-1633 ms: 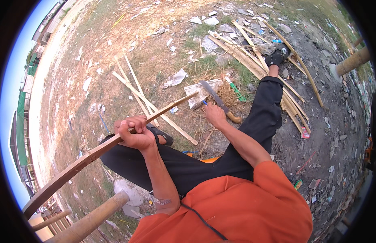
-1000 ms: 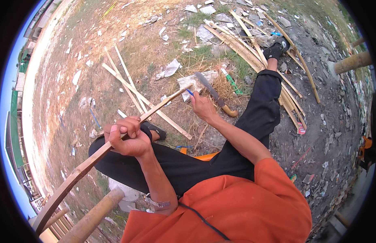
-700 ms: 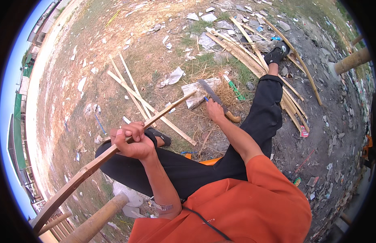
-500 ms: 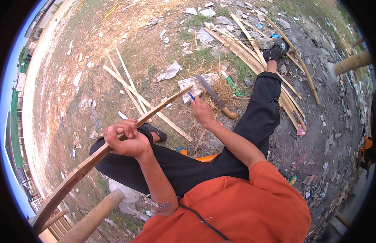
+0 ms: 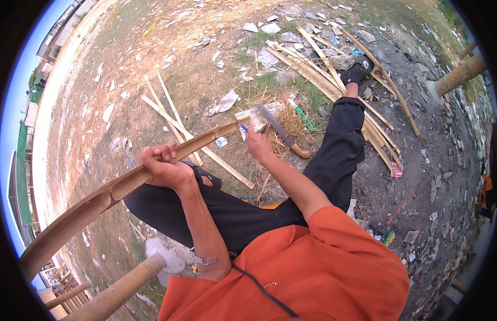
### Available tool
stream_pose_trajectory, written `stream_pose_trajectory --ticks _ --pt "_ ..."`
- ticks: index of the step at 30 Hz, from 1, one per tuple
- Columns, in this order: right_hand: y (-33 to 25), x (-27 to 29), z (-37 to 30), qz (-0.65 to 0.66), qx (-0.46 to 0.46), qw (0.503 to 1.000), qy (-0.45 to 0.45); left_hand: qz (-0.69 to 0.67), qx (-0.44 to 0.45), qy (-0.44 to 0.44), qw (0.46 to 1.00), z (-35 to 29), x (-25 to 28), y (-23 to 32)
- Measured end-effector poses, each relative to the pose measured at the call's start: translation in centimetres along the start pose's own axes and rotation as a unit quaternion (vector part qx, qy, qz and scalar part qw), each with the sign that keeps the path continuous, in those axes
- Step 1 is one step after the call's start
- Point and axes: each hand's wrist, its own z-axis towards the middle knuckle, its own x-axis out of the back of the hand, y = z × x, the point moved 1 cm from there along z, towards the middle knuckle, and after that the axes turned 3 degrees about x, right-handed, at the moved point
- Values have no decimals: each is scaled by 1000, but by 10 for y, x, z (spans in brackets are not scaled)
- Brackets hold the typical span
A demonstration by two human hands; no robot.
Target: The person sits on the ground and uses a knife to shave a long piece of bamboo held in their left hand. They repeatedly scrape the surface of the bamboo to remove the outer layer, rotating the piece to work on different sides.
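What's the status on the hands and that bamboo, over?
Left hand gripping bamboo, hollow side showing. Right hand pinching blue pen by bamboo's far end; contact unclear. Machete lying just beyond right hand.

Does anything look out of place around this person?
Yes: a large knife lies unsheathed near the right hand, which holds a slim blue thing, an odd place for something sharp. Pale scraps strewn farther off look like litter.

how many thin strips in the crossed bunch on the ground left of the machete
3: one long strip slanting down to the right, plus a left strip and a right strip crossing it. The held bamboo piece covers part of them, so another may hide.
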Motion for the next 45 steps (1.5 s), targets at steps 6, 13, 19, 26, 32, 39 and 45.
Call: stream_pose_trajectory --ticks 6,13,19,26,32,39,45 --pt "-25 3 -3 7 -33 999 -33 -1 -18 28 999 0 6 1" --pt "96 -14 -4 -57 -116 991 -42 10 -87 -58 994 -25 -15 -3" --pt "40 37 -28 63 2 998 22 14 -56 -108 993 -27 -17 -6" --pt "1 31 -18 81 7 997 4 0 -54 -169 984 -23 -10 -5" --pt "21 15 -2 35 -16 999 -1 -4 -52 -177 983 -27 -13 -4" --pt "48 -12 26 -60 -68 996 -15 5 -55 -193 980 -36 -19 -2" --pt "54 -23 38 -124 -50 988 -71 0 -38 -119 992 -21 -4 -1"
